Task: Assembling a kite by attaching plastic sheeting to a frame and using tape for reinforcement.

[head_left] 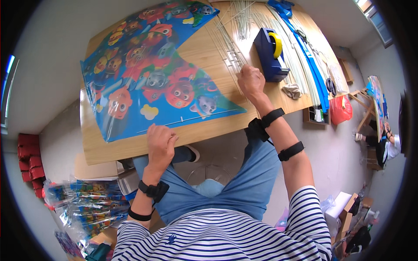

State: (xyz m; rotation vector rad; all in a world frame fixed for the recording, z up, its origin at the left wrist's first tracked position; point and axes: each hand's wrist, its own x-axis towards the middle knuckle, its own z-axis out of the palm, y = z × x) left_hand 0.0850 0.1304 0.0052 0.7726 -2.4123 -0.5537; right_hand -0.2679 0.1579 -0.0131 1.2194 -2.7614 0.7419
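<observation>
A blue printed plastic sheet (130, 98) with colourful cartoon animals, its shape that of a kite sail, covers the left of the table. Along its near edge lies a thin pale rod (161, 126) with a small white joint piece. My left hand (161, 143) is closed at that edge, close to the rod's left end; its fingertips are hidden. Farther right, my right hand (251, 80) is a closed fist over the table, beside several thin pale rods (233, 56) with white joints. What it holds, if anything, cannot be seen. A dark blue tape dispenser (265, 56) with yellow tape stands right of it.
Blue strips (311, 61), scissors (332, 87) and a crumpled cloth-like piece (291, 91) lie on the table's right. A red bag (341, 109) hangs beyond its edge. Packaged colourful sheets (98, 202) are piled at lower left. Another person (392, 145) sits far right.
</observation>
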